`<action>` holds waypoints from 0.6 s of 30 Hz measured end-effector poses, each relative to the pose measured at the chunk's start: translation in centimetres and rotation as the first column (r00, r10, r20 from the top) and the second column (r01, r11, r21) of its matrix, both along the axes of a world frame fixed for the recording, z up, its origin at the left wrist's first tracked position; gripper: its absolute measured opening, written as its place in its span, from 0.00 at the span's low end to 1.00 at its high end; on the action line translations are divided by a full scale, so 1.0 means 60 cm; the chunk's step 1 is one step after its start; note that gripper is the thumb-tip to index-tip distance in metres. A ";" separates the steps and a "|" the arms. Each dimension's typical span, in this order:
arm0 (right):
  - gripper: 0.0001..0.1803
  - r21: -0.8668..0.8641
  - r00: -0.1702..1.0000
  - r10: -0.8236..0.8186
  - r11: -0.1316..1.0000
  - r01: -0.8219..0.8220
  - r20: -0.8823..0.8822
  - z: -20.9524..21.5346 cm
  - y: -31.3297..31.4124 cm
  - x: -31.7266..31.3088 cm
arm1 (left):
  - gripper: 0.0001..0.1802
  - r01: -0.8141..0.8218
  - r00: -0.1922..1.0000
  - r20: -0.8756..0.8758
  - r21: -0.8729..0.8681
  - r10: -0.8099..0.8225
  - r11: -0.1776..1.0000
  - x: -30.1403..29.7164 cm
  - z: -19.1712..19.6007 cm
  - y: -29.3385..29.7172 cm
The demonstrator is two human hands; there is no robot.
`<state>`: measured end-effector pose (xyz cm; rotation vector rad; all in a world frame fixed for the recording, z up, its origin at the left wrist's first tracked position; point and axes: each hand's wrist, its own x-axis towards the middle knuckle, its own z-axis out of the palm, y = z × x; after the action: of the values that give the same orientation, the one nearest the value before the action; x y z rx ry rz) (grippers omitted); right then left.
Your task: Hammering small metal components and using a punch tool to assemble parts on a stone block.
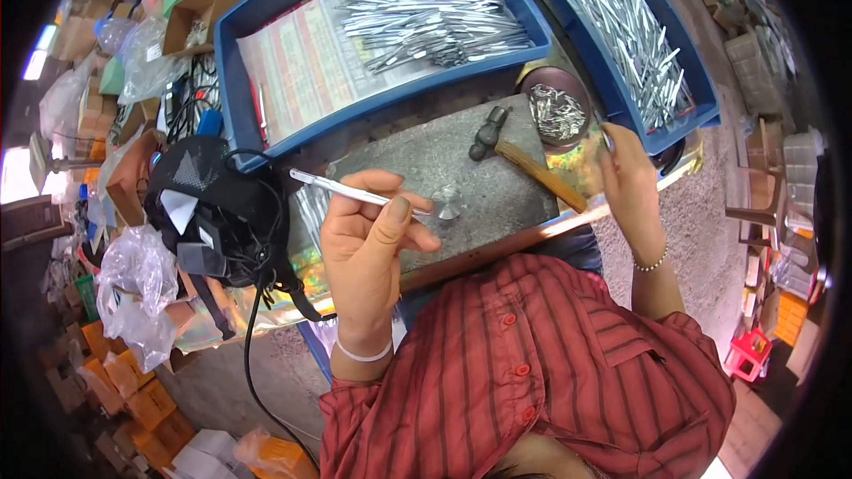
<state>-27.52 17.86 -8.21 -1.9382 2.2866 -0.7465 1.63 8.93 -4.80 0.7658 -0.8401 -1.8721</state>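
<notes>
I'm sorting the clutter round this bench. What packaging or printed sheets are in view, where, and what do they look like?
Printed sheet: flat in the left blue tray, pale with red and green rows.
Cardboard box: upper left, open, brown.
Clear plastic bags: left edge, crumpled.
Orange cartons: lower left, small, stacked.
</notes>
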 end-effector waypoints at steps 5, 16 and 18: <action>0.19 0.057 0.975 -0.207 0.976 0.212 -0.080 -0.043 0.020 -0.029 | 0.14 -0.001 0.981 0.195 -0.056 0.012 0.998 -0.015 0.003 0.006; 0.16 0.315 0.921 -0.257 0.884 0.346 -0.292 -0.081 -0.008 -0.035 | 0.13 0.105 0.910 0.413 -0.129 -0.043 0.986 -0.004 0.002 0.026; 0.15 0.298 0.938 -0.225 0.906 0.301 -0.263 -0.073 0.011 -0.032 | 0.14 0.076 0.937 0.348 -0.090 -0.040 0.993 -0.016 0.015 0.031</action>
<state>-29.42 18.49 -12.57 -1.6498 2.6328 -0.1312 0.64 10.79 -3.90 1.0330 -1.1814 -1.7547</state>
